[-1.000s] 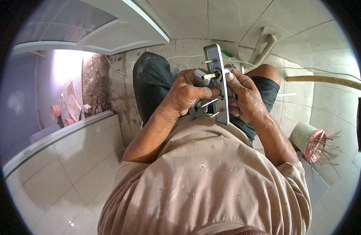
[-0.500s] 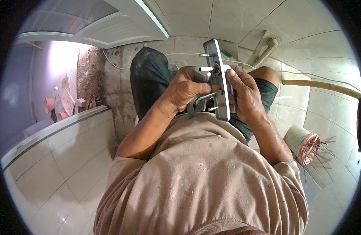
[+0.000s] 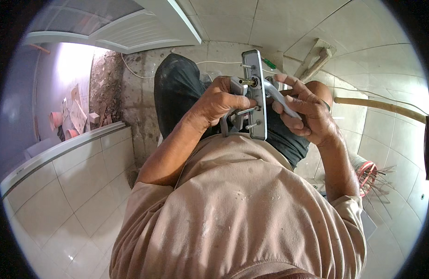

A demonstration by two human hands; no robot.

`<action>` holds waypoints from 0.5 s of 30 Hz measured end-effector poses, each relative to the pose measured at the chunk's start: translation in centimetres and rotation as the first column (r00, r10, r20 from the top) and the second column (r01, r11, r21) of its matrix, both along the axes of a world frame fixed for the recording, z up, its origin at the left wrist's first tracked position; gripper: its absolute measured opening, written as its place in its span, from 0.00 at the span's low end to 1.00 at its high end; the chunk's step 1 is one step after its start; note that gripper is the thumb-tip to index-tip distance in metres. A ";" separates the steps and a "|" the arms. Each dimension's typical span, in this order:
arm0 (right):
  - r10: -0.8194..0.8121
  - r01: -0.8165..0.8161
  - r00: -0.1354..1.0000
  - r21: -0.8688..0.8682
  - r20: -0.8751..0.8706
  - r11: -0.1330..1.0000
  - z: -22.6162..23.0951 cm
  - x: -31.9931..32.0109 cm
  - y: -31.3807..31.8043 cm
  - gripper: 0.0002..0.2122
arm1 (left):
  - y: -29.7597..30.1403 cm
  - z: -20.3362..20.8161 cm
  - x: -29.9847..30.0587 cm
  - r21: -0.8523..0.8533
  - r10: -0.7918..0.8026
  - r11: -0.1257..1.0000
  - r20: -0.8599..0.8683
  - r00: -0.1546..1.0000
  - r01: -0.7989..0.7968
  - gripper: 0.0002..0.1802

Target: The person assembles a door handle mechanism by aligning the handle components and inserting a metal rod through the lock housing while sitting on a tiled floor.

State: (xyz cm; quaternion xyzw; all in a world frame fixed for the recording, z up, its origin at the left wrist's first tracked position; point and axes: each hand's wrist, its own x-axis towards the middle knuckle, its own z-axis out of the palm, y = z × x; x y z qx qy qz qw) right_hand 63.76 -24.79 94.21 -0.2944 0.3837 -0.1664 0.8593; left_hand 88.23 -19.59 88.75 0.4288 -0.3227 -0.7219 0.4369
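A silver door handle set is held over my lap. Its long backplate (image 3: 258, 111) stands nearly upright, inner face toward the left, with thin posts and a brass-coloured spindle (image 3: 246, 82) sticking out. My left hand (image 3: 219, 103) is closed on its left side, thumb against the plate, gripping a second grey handle piece (image 3: 225, 124) too; the fingers are partly hidden. On the plate's other side, the lever handle (image 3: 283, 100) slants down to the right. My right hand (image 3: 314, 111) has thumb and lower fingers around the lever's end, with one finger stretched out.
A green-handled tool (image 3: 269, 63) and a white cable (image 3: 219, 62) lie on the floor ahead. To the right are a wooden float (image 3: 319, 58), a curved wooden handle (image 3: 379, 102) and a bucket of thin metal rods (image 3: 365, 174). A white door (image 3: 144, 35) stands at upper left.
My right hand has moved off the plate to the right, onto the lever, which now shows slanting down. The plate has turned slightly and shifted left. My left hand keeps its hold.
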 end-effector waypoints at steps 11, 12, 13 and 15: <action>-0.171 0.147 0.974 -0.156 -0.151 0.977 -1.7 3.0 2.5 0.17 | -0.3 0.8 -0.5 -0.072 0.000 0.997 0.019 1.000 0.001 0.11; -0.239 0.200 0.959 -0.236 -0.151 0.951 -2.7 3.6 2.6 0.17 | -0.4 0.8 -0.5 -0.074 -0.009 0.997 0.036 0.999 0.011 0.11; -0.302 0.246 0.942 -0.314 -0.146 0.917 -3.1 4.1 2.6 0.18 | -0.3 0.6 -0.4 -0.067 0.002 0.998 0.018 1.000 -0.001 0.10; -0.356 0.307 0.922 -0.277 -0.150 0.911 -2.6 3.9 2.2 0.20 | -0.2 0.1 -0.2 -0.054 0.025 0.998 -0.017 1.000 -0.026 0.10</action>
